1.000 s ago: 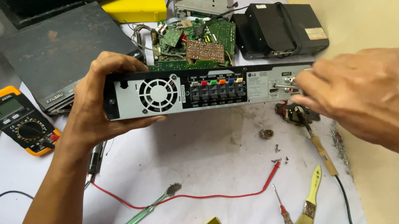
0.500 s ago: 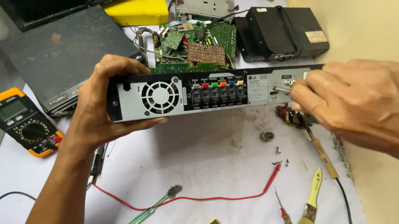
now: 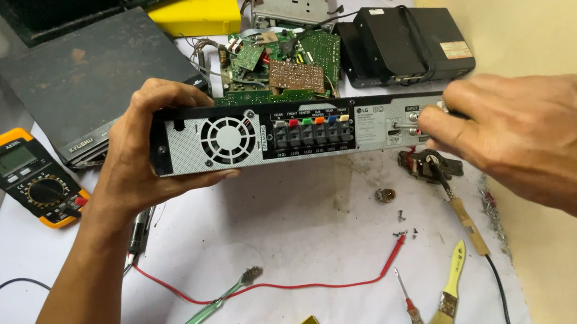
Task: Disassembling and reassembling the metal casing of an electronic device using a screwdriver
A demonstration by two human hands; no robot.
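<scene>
The left hand (image 3: 142,156) grips the left end of the receiver's rear panel (image 3: 292,136) at frame centre, fingers wrapped; the right hand (image 3: 532,143) pinches a connector at its right end (tool hidden). Circuit boards (image 3: 279,67) sit above, a yellow multimeter (image 3: 27,174) lower left, a paintbrush (image 3: 448,297) lower right

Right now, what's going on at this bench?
A person is working on an opened electronics unit, its rear panel facing the camera. The left hand grips the end beside the round fan grille. The right hand pinches something small at the panel's connectors on the other end. A yellow multimeter, a red wire, a small paintbrush and a screwdriver lie on the white table.
</scene>
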